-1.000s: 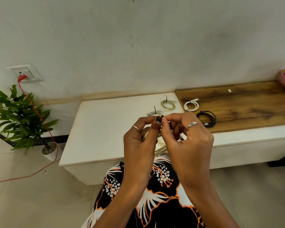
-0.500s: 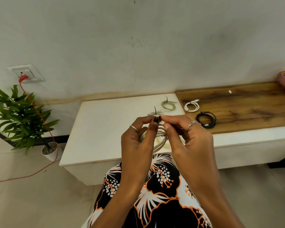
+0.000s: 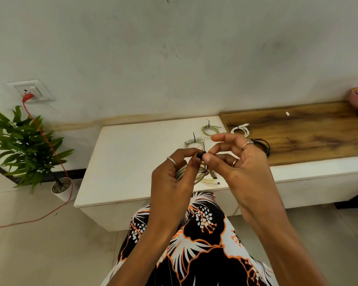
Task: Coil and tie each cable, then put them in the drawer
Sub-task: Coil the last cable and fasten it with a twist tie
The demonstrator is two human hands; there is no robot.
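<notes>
Both forearms rise from the bottom of the frame and meet at centre. The left hand (image 3: pixel 174 178) curls its fingers around a coiled cable (image 3: pixel 196 174), thumb and forefinger pinching. The right hand (image 3: pixel 239 162) pinches beside it, its other fingers spread upward.

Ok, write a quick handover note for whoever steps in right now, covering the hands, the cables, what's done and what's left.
Left hand grips the cream cable coil and pinches the black tie at its top.
Right hand pinches the same tie, other fingers spread.
Four tied coils lie on the bench: grey coil, greenish coil, white coil, black coil.
Done: four cables coiled and tied.
Left: finish this tie, then put all five in the drawer, which is not visibly open.
</notes>
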